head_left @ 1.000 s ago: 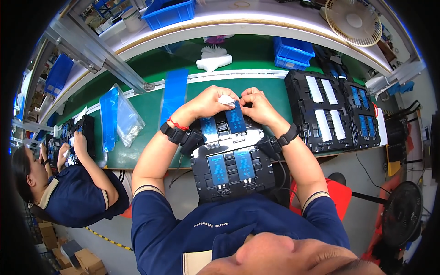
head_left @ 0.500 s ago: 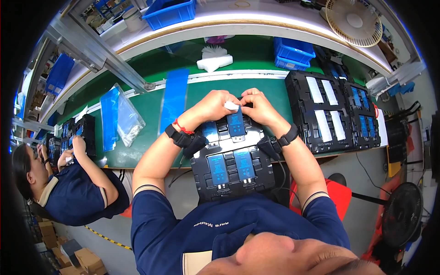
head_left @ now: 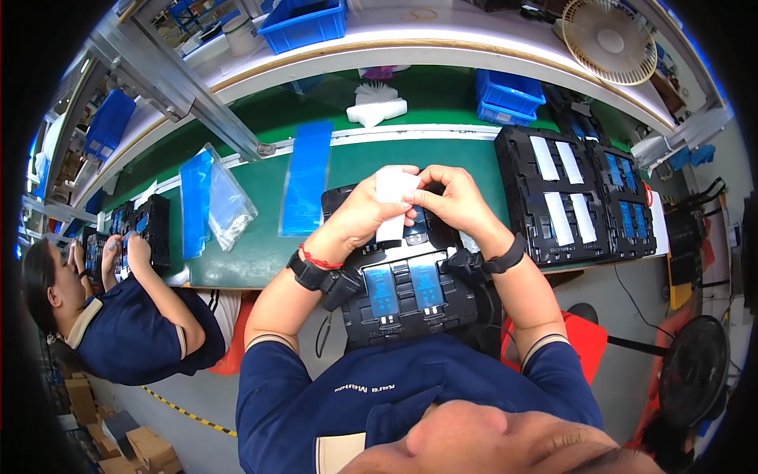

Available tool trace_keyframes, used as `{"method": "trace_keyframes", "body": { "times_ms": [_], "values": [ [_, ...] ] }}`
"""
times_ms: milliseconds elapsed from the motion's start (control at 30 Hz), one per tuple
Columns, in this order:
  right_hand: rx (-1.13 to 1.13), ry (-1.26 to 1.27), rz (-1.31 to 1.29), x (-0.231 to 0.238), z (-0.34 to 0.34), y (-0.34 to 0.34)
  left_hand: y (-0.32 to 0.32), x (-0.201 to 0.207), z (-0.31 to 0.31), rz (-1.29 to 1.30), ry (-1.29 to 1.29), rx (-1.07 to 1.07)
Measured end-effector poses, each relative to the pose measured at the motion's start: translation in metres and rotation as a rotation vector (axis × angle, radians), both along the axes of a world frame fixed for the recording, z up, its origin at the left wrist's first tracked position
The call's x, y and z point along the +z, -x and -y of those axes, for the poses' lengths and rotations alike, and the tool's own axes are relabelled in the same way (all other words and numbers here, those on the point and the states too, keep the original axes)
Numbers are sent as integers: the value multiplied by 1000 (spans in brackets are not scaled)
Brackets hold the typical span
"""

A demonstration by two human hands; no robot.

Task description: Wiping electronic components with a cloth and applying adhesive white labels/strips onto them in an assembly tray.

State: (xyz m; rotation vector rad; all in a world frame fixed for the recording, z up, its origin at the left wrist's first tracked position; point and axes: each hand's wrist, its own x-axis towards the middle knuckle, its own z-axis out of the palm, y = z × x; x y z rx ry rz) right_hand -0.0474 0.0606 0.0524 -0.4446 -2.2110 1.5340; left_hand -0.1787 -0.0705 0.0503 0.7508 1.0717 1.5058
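A white strip, like paper or cloth, hangs over the far part of the black tray. My left hand grips its left side, fingers closed. Against the strip's right edge, my right hand is pinched shut, with its fingertips touching it. Flat blue batteries lie in the tray's slots; a left battery and a right battery show in the near row. Hands and strip hide most of the far row. The tray's near side overhangs the bench edge, close to my body.
Stacked black trays with white strips stand at right. Blue film sheets and a clear plastic bag lie on the green bench to the left. Blue bins sit behind. At left, a co-worker handles similar trays.
The white piece, bunched small in my left hand before, now shows as a long strip over the tray. Both hands have come slightly nearer to me. The far battery is now mostly covered.
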Motion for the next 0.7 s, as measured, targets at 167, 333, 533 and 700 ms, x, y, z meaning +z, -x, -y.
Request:
{"method": "trace_keyframes", "body": {
  "times_ms": [167,333,533,700],
  "values": [
    [8,48,-99,-10,2,4,0,-9,9,-28,22,28],
    [0,346,-194,-15,-7,-5,22,-7,21,-600,102,87],
    [132,466,26,-25,-11,-10,68,-7,19,-1496,56,-205],
    [125,414,112,-30,-7,-8,65,7,5,-1518,206,-401]
  ]
}}
